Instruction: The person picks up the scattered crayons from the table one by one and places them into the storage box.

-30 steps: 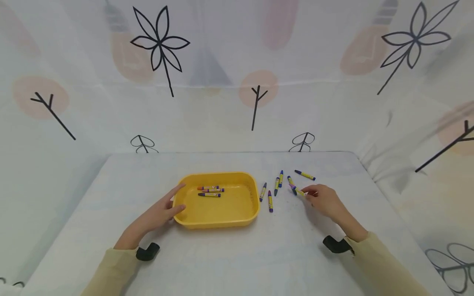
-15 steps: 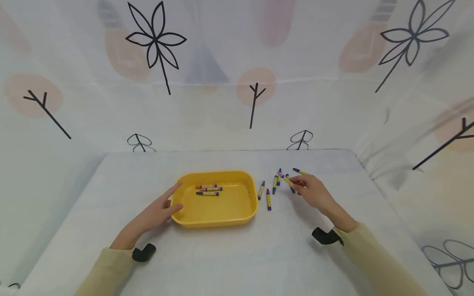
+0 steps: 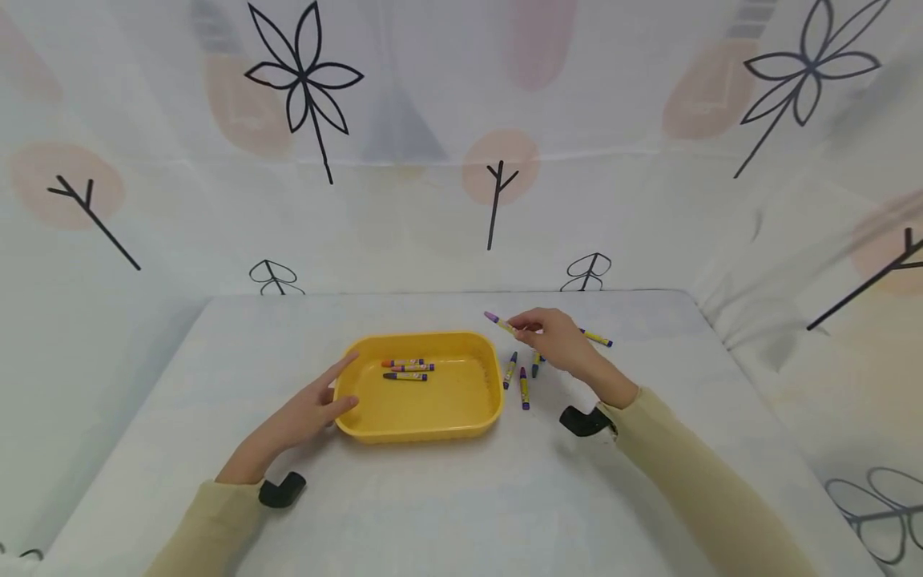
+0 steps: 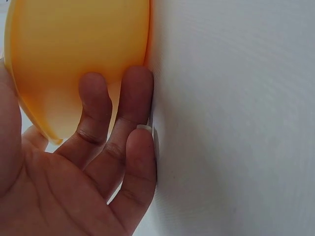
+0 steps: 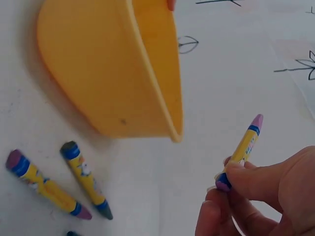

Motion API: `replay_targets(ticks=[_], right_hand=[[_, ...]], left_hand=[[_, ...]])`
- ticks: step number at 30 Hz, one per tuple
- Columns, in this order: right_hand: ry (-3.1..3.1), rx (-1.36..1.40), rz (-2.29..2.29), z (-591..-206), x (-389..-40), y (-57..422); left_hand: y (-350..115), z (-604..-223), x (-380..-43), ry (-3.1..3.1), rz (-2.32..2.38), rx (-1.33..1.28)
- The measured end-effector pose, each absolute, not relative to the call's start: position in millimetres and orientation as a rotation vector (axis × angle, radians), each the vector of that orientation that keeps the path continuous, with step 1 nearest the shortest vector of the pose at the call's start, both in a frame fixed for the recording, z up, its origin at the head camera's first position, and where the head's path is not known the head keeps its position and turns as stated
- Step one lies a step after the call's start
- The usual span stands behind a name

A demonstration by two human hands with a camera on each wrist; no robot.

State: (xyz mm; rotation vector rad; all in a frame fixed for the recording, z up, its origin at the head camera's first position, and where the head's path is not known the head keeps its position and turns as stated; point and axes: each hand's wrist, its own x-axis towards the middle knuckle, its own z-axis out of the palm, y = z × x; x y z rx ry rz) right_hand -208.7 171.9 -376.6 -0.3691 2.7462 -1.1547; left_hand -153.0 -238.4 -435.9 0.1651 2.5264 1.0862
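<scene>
In the head view my right hand [image 3: 558,340] pinches a light-purple crayon [image 3: 497,322] between thumb and fingers, raised beyond the right rear corner of a yellow tray [image 3: 425,437]. The right wrist view shows the crayon [image 5: 246,145] held near its rear end, its purple tip pointing away from the hand. My left hand [image 3: 303,417] grips the tray's left end, thumb and index finger over the rim. Its other fingers bend against the outer wall [image 4: 74,44] in the left wrist view. Inside the tray lie an orange crayon [image 3: 402,363], a pinkish one [image 3: 425,368] and a dark one [image 3: 405,377].
Right of the tray lie several loose crayons, among them a reddish-purple crayon [image 3: 524,389], a dark grey-green crayon [image 3: 510,370] and a dark-tipped crayon [image 3: 597,338] farther right. My right hand partly hides others. A patterned cloth [image 3: 418,232] hangs behind the table.
My right hand has lifted the light-purple crayon from among the loose crayons and carried it left and away from me, towards the tray. My left hand stays at the tray.
</scene>
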Motion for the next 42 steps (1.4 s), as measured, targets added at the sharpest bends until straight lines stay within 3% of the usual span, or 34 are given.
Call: replay_targets(ticks=[18, 42], right_hand=[[2.596, -0.807, -1.148, -383, -250, 80], [2.69, -0.896, -0.923, -407, -248, 24]], left_hand=[[-238, -436, -154, 2.531, 1.082, 0.158], [-240, -438, -153, 2.504, 1.134, 0.211]])
